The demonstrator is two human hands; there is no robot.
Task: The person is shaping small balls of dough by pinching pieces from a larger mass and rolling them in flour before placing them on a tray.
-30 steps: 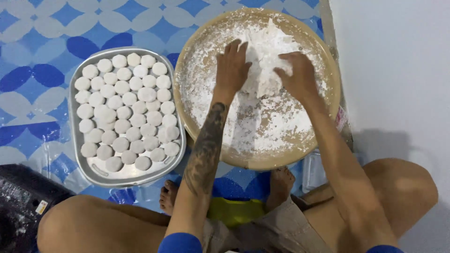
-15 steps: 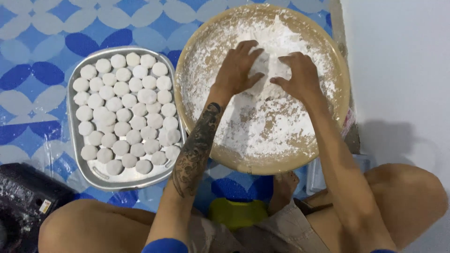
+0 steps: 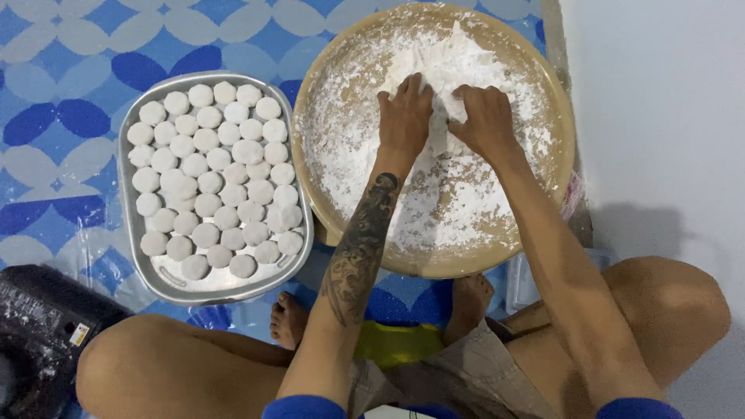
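White flour is heaped under both your hands right now: your left hand [image 3: 403, 116] lies palm down with fingers together and slightly curled, pressing into the white powdery flour mound [image 3: 454, 66] at the far side of the round tan shallow basin [image 3: 559, 116]; it grips nothing that shows, just pushes against the loose flour. Your right hand [image 3: 487, 118] sits just beside it, knuckles up, fingers bent into the same heap, almost touching the left. Both forearms reach straight out from your knees, the left one tattooed. Half a second ago the hands were lower in the basin and spread wider; now they've slid farther away from you and closed in together. Left of the basin, the rectangular grey metal tray [image 3: 128, 225] of round white dough balls [image 3: 209, 174] rests on the blue patterned mat [image 3: 62, 93].
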